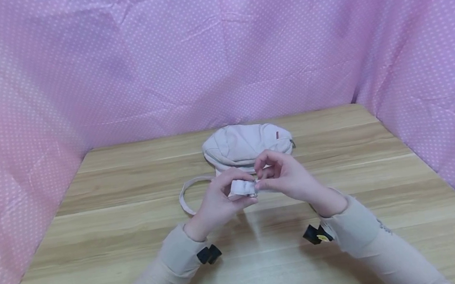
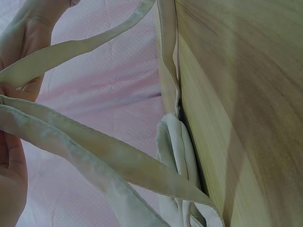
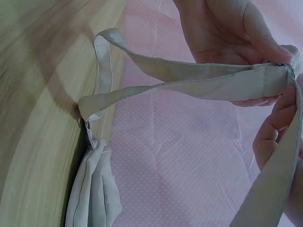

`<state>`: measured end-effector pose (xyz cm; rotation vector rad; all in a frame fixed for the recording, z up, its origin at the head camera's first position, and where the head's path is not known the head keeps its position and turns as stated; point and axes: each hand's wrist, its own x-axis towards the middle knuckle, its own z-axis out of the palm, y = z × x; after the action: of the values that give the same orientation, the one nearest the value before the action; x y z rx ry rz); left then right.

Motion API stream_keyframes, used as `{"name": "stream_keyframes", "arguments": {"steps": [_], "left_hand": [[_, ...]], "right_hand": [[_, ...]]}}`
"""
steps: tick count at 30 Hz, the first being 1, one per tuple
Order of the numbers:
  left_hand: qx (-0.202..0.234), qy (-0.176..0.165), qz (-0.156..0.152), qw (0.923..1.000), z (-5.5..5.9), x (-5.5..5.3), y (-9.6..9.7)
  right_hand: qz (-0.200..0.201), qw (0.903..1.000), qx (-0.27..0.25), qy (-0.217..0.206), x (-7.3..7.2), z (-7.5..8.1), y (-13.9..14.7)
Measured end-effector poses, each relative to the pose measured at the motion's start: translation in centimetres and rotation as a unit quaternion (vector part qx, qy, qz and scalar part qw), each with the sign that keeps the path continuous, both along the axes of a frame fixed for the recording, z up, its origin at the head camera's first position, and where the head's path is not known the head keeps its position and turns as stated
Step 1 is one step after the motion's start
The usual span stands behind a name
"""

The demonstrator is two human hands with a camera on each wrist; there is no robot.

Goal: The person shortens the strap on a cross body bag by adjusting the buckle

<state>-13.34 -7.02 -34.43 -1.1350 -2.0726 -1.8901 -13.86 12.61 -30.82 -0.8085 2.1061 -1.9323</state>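
Observation:
A pale cream bag [image 1: 248,142] lies on the table with its strap [image 3: 180,92] raised off the wood toward both hands. My left hand [image 1: 221,194] pinches a folded part of the strap between thumb and fingers. Facing it, my right hand [image 1: 290,177] pinches the strap at a small metal ring [image 3: 289,70], thumb and forefinger right at the ring. In the right wrist view, lengths of strap run from the hands down to the bag's end [image 3: 92,184]. The left wrist view shows bands of strap [image 2: 109,156] crossing in front of the bag.
The wooden table [image 1: 117,248] carries the bag, and a loop of strap [image 1: 183,198] curves left of my left hand. Pink dotted cloth [image 1: 217,54] hangs behind and at both sides. Black wrist mounts [image 1: 209,254] sit at the sleeve cuffs.

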Motion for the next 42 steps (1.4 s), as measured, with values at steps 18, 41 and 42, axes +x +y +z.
{"name": "stream_keyframes", "arguments": {"steps": [18, 41, 42], "left_hand": [[0.013, -0.015, 0.013, 0.9997, -0.1, 0.2, -0.2], [-0.026, -0.002, 0.032, 0.9992, 0.1, 0.3, -0.1], [-0.027, -0.004, 0.032, 0.9991, 0.1, 0.3, 0.0]], "right_hand": [[0.028, 0.9887, 0.135, 0.059, -1.7, -1.1, 4.2], [-0.028, 0.9958, 0.075, 0.044, 0.0, 0.5, 0.3], [-0.032, 0.9957, 0.075, 0.044, 0.1, 0.5, 0.3]]}}
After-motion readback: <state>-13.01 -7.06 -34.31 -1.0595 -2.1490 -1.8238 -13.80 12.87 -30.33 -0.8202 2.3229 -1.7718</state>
